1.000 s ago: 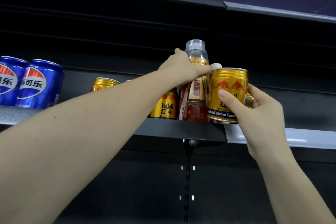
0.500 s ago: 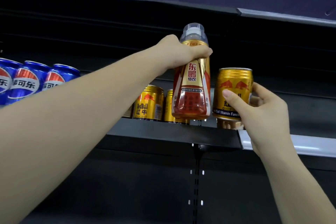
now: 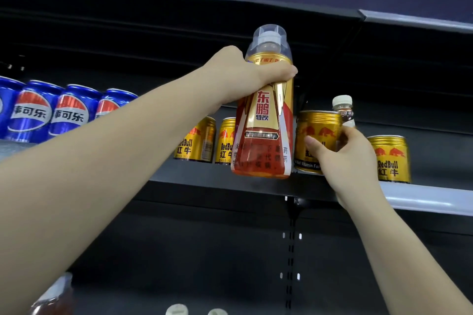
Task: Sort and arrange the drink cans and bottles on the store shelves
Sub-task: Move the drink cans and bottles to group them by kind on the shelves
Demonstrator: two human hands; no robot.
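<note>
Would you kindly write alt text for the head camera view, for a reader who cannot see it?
A person's left hand grips a red-and-gold drink bottle by its neck in front of a dark store shelf, while the right hand holds a gold Red Bull can on the shelf. More gold cans and blue Pepsi cans stand along it.

The energy drink bottle (image 3: pixel 265 133) wears a gold and red label with a white stripe and dark lettering under a clear cap. The Red Bull cans (image 3: pixel 390 158) are gold with red bulls and dark script. The Pepsi cans (image 3: pixel 33 112) are blue with red, white and blue globes. The shelf (image 3: pixel 217 176) is black, its right edge strip pale grey.
</note>
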